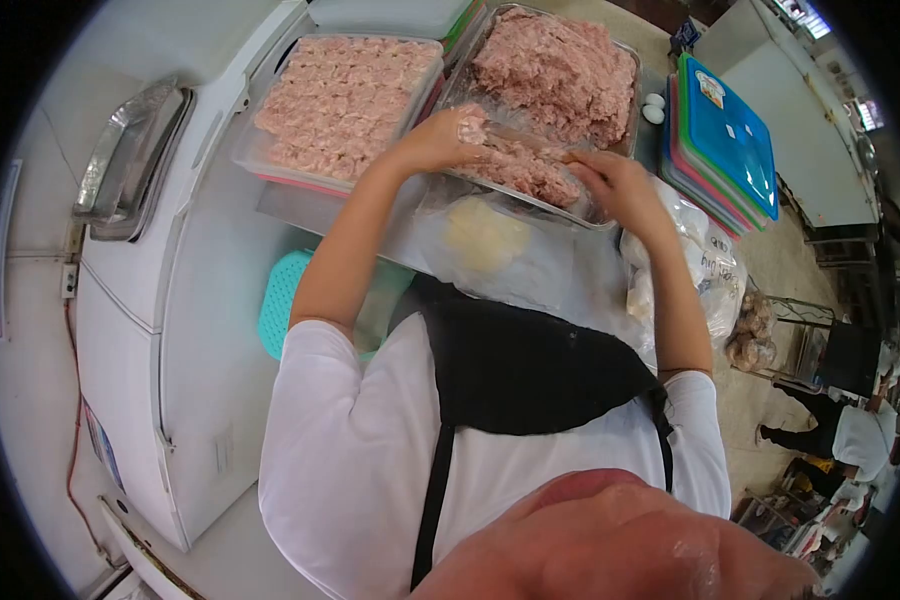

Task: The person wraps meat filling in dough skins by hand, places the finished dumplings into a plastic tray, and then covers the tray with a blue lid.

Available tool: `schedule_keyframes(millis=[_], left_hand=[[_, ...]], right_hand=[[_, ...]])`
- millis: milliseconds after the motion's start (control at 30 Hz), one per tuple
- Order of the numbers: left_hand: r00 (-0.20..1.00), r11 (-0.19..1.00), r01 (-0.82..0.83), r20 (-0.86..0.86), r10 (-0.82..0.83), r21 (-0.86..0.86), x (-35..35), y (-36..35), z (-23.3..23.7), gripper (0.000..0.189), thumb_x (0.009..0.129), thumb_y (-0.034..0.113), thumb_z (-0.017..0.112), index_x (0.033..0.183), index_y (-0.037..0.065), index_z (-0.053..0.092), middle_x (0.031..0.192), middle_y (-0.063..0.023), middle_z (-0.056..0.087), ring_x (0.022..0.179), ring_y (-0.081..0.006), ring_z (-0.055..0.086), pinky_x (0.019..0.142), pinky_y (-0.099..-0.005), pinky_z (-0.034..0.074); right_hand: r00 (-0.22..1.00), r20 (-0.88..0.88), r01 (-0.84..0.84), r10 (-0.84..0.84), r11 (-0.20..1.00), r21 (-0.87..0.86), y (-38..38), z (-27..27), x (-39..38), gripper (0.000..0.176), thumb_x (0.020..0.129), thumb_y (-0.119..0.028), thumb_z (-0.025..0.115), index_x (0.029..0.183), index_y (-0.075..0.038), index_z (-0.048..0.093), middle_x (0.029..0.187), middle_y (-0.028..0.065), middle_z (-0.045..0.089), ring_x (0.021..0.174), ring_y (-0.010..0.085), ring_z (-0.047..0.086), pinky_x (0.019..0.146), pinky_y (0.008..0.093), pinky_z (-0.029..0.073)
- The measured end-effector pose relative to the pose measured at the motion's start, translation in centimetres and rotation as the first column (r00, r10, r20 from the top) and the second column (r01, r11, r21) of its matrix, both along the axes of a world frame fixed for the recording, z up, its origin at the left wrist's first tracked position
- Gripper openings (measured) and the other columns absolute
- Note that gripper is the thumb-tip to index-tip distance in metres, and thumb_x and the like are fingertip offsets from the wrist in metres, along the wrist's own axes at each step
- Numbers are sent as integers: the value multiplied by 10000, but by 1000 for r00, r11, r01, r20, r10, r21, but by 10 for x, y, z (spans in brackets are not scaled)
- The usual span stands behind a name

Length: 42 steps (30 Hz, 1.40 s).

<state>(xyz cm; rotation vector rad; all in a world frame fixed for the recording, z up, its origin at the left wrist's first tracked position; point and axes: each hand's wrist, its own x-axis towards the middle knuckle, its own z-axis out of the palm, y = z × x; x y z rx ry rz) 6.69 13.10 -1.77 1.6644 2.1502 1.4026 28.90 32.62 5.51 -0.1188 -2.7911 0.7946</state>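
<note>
A metal tray (625,60) holds a large mound of raw ground meat (555,75) at its far end. Along its near edge lies a narrower strip of ground meat (530,170). My left hand (448,138) is closed at the strip's left end, its fingers smeared with meat. At the right end, my right hand (620,190) has its thumb and fingers closed around the meat's edge. Just below the tray, a clear plastic sheet (545,260) lies with a pale yellow patch (485,235) on or under it.
Left of the tray, a plastic container (245,150) holds portioned ground meat. Two eggs (653,108) and a stack of colored lids (725,140) are at right, near filled plastic bags (705,265). A turquoise basket (282,300) sits near my left arm. A person (860,440) stands far right.
</note>
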Motion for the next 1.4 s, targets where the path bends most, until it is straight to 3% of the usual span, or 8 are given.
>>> schedule_keyframes(millis=[100,200,567,733,800,900,1267,1400], left_hand=[[895,964,72,444,52,-256,24,-31,67,325,744,196,739,995,22,628,786,-95,638,658,-147,590,611,-317,482],[896,932,119,441,48,-343,14,-52,88,338,735,223,751,981,20,635,805,-101,649,719,-171,602,672,-339,486],[996,968,-83,20,90,-235,-76,-161,60,461,709,292,761,1060,23,632,926,-163,662,851,-294,615,779,-367,474],[981,940,-183,6,192,-287,-123,-237,70,554,708,260,748,1193,48,584,1059,-167,633,951,-300,596,836,-371,462],[961,913,-263,-5,275,-313,-158,-259,52,570,710,269,737,1206,43,567,1090,-167,626,989,-299,596,853,-366,460],[879,799,-460,-324,349,-388,-187,-270,28,538,725,265,713,1188,34,566,1106,-195,618,1044,-328,586,858,-381,471],[895,811,-445,-229,383,-380,-190,-242,-9,692,788,230,682,1355,16,348,1146,-264,580,1025,-410,578,870,-454,463],[898,842,-436,-219,383,-318,-197,-231,-17,709,778,223,694,1359,10,347,1169,-252,577,1028,-412,576,864,-453,465]], right_hand=[[999,-39,-21,15,986,-164,-20,35,5,294,901,-238,583,1121,-49,632,927,186,659,830,348,628,749,359,495],[989,-110,-96,104,993,72,-54,26,-15,271,898,-217,579,1095,-41,637,972,183,655,887,353,629,772,370,495],[997,-8,-77,78,994,80,-166,34,-87,268,906,-168,577,1120,-12,622,1004,176,654,914,348,620,804,353,490],[985,-161,44,-61,993,-107,-165,20,-90,299,935,-191,573,1136,27,612,866,56,660,771,108,562,685,276,452],[980,-53,171,-190,954,-247,-159,13,-81,285,918,-189,591,1116,11,631,913,91,677,803,130,595,727,266,464],[956,-23,275,-294,917,-291,-154,-1,-71,294,914,-185,594,1122,20,629,943,77,678,829,91,569,755,237,454],[882,41,439,-470,785,-437,-163,-14,-38,277,927,-194,583,1133,-22,650,672,-73,452,591,13,349,528,166,299],[897,47,430,-440,842,-324,-152,-16,-38,285,926,-186,578,1136,-2,637,681,-45,554,620,49,464,550,233,375]])
